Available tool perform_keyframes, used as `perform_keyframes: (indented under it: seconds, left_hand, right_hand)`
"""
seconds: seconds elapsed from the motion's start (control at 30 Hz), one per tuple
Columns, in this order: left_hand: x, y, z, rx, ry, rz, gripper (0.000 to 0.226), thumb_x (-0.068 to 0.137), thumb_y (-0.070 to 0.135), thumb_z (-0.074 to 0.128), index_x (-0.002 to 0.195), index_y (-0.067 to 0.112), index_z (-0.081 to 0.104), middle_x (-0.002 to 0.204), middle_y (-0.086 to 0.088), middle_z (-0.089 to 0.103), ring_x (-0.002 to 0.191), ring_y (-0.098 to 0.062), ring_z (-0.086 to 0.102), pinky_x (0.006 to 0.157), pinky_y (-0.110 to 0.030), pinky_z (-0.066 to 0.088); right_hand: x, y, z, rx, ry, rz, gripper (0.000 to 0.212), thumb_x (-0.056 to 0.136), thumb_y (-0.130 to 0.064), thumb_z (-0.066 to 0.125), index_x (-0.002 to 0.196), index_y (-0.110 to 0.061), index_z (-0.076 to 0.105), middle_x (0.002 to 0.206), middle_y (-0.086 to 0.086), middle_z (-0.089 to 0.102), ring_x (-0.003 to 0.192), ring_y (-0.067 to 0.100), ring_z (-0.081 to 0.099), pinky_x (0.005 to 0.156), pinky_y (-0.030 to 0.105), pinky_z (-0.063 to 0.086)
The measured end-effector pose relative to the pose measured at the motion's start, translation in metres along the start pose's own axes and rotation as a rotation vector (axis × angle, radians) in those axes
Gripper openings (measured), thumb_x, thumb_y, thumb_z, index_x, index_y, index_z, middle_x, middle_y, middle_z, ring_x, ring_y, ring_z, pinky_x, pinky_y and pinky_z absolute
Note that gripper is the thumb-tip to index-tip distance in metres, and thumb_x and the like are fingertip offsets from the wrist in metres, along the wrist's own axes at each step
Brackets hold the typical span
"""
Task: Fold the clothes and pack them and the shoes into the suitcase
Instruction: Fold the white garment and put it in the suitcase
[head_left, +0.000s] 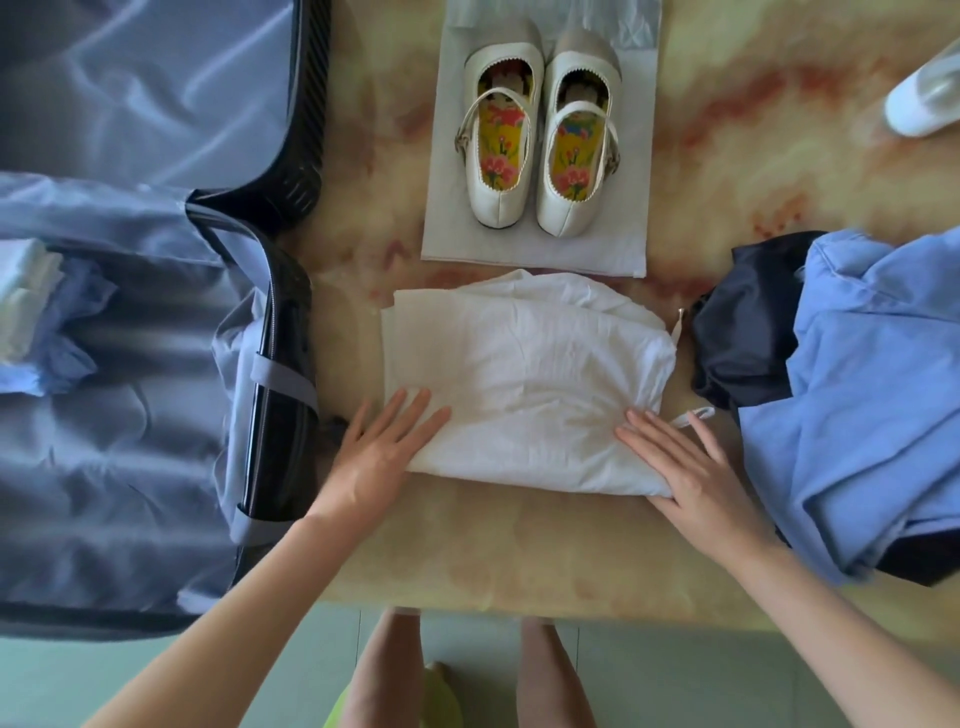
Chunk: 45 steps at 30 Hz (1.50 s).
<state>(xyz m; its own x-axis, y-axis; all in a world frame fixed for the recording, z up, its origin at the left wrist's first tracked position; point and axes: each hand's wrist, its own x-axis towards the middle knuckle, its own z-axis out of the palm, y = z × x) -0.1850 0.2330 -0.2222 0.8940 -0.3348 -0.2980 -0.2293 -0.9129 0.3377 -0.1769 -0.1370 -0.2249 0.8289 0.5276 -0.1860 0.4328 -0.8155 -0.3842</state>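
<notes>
Left hand (384, 447) and right hand (680, 467): both flat, fingers straight, pressing the near corners of the folded white garment (524, 374) on the surface (519, 561); neither grips. Step: flattening the fold. Next, probably: lift it into the suitcase (130, 364), left. Shoes (540, 150), blue clothes (872, 395) unpacked. No legible writing.

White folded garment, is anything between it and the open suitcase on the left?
Nothing visible does: only bare table lies between the white garment and the suitcase. Its raised side wall would need lifting over. The left hand and right hand press flat on the garment.
</notes>
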Motion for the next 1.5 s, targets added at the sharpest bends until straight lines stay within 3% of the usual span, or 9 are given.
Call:
perform_keyframes:
  seconds: [0.23,0.37,0.53,0.7,0.87,1.03,1.2,1.37,1.5]
  left_hand:
    - [0.007,0.005,-0.030,-0.301,0.259,-0.003,0.042,0.082,0.010,0.048,0.120,0.012,0.065,0.121,-0.003,0.064,0.123,-0.020,0.051,0.113,-0.042,0.030]
    - [0.012,0.001,-0.034,-0.288,0.188,-0.010,0.043,0.083,0.037,0.049,0.116,0.016,0.066,0.116,0.000,0.067,0.117,-0.016,0.056,0.108,-0.048,0.037]
    - [0.002,0.002,-0.030,-0.633,-0.180,-0.241,0.074,0.062,0.088,0.047,0.128,0.054,0.045,0.156,0.014,0.013,0.146,-0.009,0.000,0.114,-0.043,0.011]
    - [0.027,0.025,-0.040,-0.944,-0.041,-0.729,0.073,0.085,0.052,0.060,0.146,0.046,0.021,0.155,0.002,0.012,0.142,-0.019,0.021,0.112,-0.037,0.024]
    - [0.049,0.027,-0.043,-1.090,0.035,-0.873,0.096,0.081,0.048,0.069,0.151,0.035,0.005,0.152,0.002,0.033,0.133,-0.023,0.041,0.106,-0.039,0.038]
    - [0.054,0.029,-0.044,-1.034,0.130,-0.800,0.089,0.086,0.030,0.067,0.149,0.038,0.005,0.133,0.004,0.046,0.103,-0.014,0.049,0.074,-0.028,0.042]
    - [0.045,0.025,-0.046,-0.971,0.189,-0.608,0.092,0.090,0.013,0.059,0.147,0.049,-0.004,0.150,0.016,0.028,0.126,-0.010,0.042,0.092,-0.028,0.037]
    - [0.035,0.023,-0.046,-0.887,0.092,-0.520,0.089,0.095,0.010,0.051,0.145,0.054,-0.008,0.143,0.023,0.033,0.111,-0.009,0.049,0.078,-0.020,0.042]
    - [0.031,0.022,-0.050,-0.918,0.069,-0.515,0.078,0.095,0.001,0.048,0.148,0.047,0.012,0.147,-0.017,0.032,0.092,-0.006,0.063,0.062,-0.013,0.047]
  right_hand:
    - [0.011,-0.006,-0.027,0.262,0.172,0.070,0.036,0.087,-0.021,0.058,0.121,-0.012,0.062,0.143,0.000,0.048,0.141,0.020,0.031,0.117,0.043,0.020]
    - [0.012,-0.003,-0.034,0.237,0.065,0.076,0.050,0.083,-0.020,0.071,0.130,-0.020,0.055,0.146,-0.002,0.044,0.139,0.012,0.034,0.113,0.053,0.026]
    - [0.004,-0.023,-0.036,0.597,-0.342,0.408,0.084,0.070,-0.049,0.076,0.137,-0.055,0.026,0.152,-0.028,-0.019,0.142,-0.002,-0.016,0.114,0.034,0.007]
    - [0.028,-0.039,-0.032,0.883,0.147,0.948,0.068,0.086,-0.028,0.069,0.142,-0.039,0.033,0.136,-0.003,0.031,0.132,0.018,0.033,0.100,0.032,0.031]
    - [0.049,-0.044,-0.017,0.950,0.214,1.013,0.080,0.081,-0.020,0.072,0.145,-0.035,0.026,0.140,-0.001,0.041,0.122,0.017,0.046,0.100,0.038,0.042]
    - [0.060,-0.049,-0.025,0.960,0.204,0.914,0.081,0.082,-0.010,0.071,0.142,-0.024,0.017,0.138,-0.002,0.038,0.113,0.013,0.045,0.086,0.026,0.037]
    - [0.050,-0.056,-0.031,1.030,0.195,0.828,0.088,0.082,-0.008,0.072,0.143,-0.033,0.014,0.133,-0.012,0.037,0.115,0.007,0.046,0.086,0.022,0.037]
    - [0.043,-0.064,-0.035,1.044,0.223,0.734,0.097,0.085,-0.007,0.068,0.150,-0.038,0.004,0.153,-0.020,0.018,0.135,-0.007,0.027,0.095,0.002,0.029]
    - [0.035,-0.071,-0.037,0.920,0.186,0.659,0.088,0.090,-0.009,0.062,0.148,-0.045,0.008,0.156,-0.025,0.006,0.139,-0.014,0.008,0.096,-0.008,0.015]
